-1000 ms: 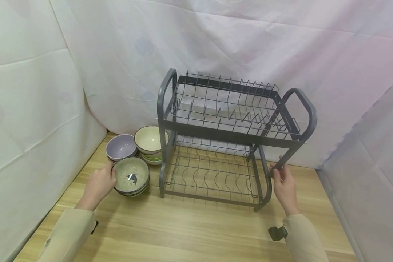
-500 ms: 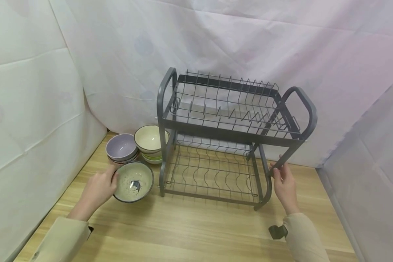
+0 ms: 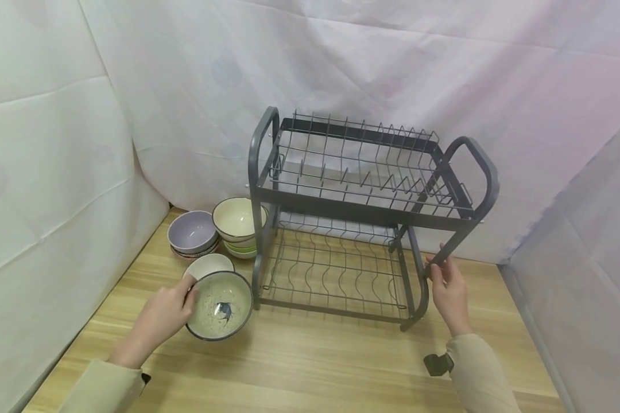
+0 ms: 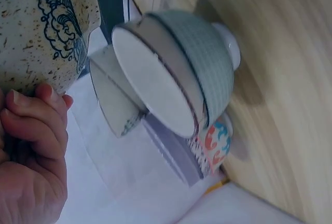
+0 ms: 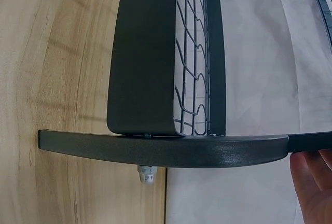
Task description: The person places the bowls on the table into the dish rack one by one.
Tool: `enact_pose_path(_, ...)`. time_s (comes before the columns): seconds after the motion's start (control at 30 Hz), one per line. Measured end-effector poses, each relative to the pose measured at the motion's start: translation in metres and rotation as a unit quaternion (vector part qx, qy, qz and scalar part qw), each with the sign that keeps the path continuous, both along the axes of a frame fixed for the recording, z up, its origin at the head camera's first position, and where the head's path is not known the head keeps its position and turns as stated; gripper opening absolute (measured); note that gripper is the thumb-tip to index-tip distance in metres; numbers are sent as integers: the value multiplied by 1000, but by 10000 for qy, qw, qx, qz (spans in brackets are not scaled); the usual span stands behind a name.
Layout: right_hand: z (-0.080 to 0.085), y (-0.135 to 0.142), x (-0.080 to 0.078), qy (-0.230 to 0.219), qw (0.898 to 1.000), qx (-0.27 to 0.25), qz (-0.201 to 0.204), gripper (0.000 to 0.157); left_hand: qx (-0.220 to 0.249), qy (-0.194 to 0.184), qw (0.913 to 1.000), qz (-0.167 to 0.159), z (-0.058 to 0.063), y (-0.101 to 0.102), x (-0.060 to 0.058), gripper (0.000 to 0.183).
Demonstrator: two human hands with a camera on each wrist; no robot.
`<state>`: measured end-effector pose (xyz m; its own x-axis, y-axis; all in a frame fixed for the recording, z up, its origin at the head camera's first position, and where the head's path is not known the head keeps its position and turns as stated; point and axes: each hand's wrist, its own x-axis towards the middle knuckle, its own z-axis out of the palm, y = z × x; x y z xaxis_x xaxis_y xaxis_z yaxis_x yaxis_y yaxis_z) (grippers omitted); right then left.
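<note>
My left hand [image 3: 167,312] pinches the rim of a speckled beige bowl [image 3: 212,318] with a dark rim and a blue fish motif inside. In the left wrist view the bowl's outer wall [image 4: 26,42] shows blue wave drawings. The bowl is tilted and overlaps a white-lined bowl [image 3: 206,264] behind it, which in the left wrist view sits nested in a grey-green bowl [image 4: 202,63]. My right hand [image 3: 450,292] grips the right front leg of the dark two-tier dish rack [image 3: 341,206], thumb in front and fingers behind; in the right wrist view its fingertips meet the bar.
Behind stand a stack topped by a purple bowl [image 3: 191,232] and one topped by a cream bowl [image 3: 235,218], with green bowls [image 3: 243,249] below, close to the rack's left leg. White cloth [image 3: 134,115] encloses the wooden table [image 3: 299,367] at the back and sides.
My left hand has lifted the speckled bowl off its stack and brought it toward me and slightly right, exposing the white-lined bowl beneath. The right hand and the rack have stayed put.
</note>
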<state>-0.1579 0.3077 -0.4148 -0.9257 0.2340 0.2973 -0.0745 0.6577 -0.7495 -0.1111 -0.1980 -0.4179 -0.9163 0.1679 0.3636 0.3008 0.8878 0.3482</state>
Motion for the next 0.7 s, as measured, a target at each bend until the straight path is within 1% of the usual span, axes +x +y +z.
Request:
enact_pose_path(0.13, 0, 0, 1, 31, 10000, -38, 68, 47, 127, -55, 9998, -116, -7, 8, 4, 7)
enact_pose_path(0.23, 0, 0, 1, 44, 9999, -66, 118, 47, 208, -130, 9995, -215, -10, 15, 7, 5)
enact_pose_path(0.43, 0, 1, 1, 12, 9999, -124, 109, 48, 194, -116, 9983, -531, -8, 29, 11, 6)
enact_pose_path(0.57, 1, 1, 1, -54, 9998, -135, 116, 48, 95, -57, 9972, -736, -9, 39, 10, 11)
enact_pose_path(0.7, 1, 1, 1, -103, 9998, -116, 82, 48, 79, -91, 9958, -905, -11, 47, 9, 11)
